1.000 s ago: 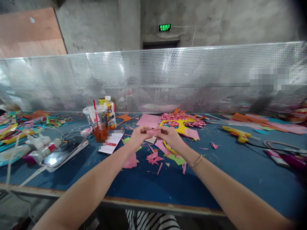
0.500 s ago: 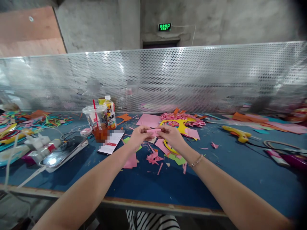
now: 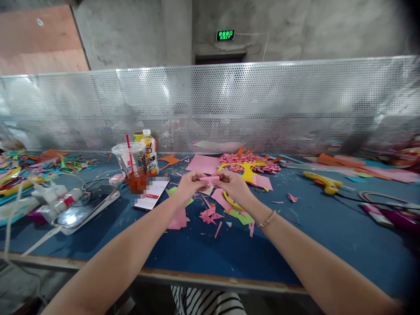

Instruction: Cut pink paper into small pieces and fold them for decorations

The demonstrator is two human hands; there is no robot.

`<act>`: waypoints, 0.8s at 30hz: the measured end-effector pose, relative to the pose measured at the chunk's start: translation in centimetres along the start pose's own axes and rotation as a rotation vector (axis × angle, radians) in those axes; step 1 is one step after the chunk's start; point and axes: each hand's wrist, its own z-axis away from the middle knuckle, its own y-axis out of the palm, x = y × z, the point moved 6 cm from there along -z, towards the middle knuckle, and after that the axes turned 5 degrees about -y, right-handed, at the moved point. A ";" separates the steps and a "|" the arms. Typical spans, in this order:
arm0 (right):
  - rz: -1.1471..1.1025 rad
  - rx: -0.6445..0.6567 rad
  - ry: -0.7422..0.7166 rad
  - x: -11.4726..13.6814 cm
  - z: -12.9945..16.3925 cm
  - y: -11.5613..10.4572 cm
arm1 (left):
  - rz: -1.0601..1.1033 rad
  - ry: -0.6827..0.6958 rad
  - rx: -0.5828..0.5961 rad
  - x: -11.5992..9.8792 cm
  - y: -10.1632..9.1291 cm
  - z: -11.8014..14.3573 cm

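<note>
A small strip of pink paper [image 3: 209, 180] is stretched level between my two hands, above the table. My left hand [image 3: 190, 185] pinches its left end, and my right hand [image 3: 229, 183] pinches the right end. Under them lie pink paper scraps [image 3: 210, 215], a green piece of paper [image 3: 242, 216] and the yellow handle of a tool [image 3: 232, 202], partly hidden by my right hand. Just behind, a pink sheet [image 3: 203, 164] lies flat beside a yellow paper cut-out [image 3: 250, 174] and a heap of pink folded paper [image 3: 239, 158].
To the left stand a lidded cup of drink [image 3: 135, 173] and a bottle [image 3: 151, 153], near phones [image 3: 87, 209] and chargers. A yellow glue gun [image 3: 323, 181] with its cable lies at the right. A perforated metal screen [image 3: 278, 105] rises along the table's back.
Both hands keep their pinch on the pink paper strip, almost unmoved. Only a slight shift of the whole view shows.
</note>
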 end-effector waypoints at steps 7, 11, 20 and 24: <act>0.008 -0.027 0.036 0.3 0.1 0.1 | -0.028 0.003 -0.080 -0.2 -0.1 0.1; 0.082 0.000 0.001 0.5 0.1 0.1 | -0.075 0.014 -0.083 -0.4 0.0 0.3; 0.241 0.048 -0.075 1.8 0.6 0.4 | -0.155 0.079 -0.008 -0.4 0.7 0.4; 0.231 0.034 -0.046 1.4 0.5 0.3 | -0.178 0.076 0.005 -0.3 0.7 0.3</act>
